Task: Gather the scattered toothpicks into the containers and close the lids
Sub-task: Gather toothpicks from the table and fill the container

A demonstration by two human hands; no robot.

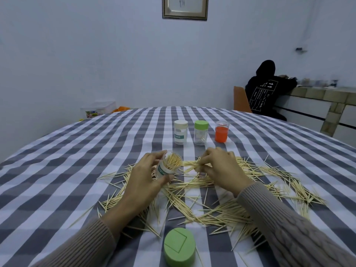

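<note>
Above table, left hand (143, 177) gripping open container (167, 165), right hand (219, 166) pinching toothpick bundle (192, 165)

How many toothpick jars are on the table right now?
4. One open jar is held tilted in the left hand. Three stand upright in a row beyond the hands: white-lidded jar, green-lidded jar, orange jar. None seem hidden.

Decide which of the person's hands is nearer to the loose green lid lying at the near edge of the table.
Left, narrowly. The left hand, holding the open toothpick container, sits beyond the green lid and slightly to its left. The right hand, pinching a toothpick bundle, sits beyond it and further right.
</note>
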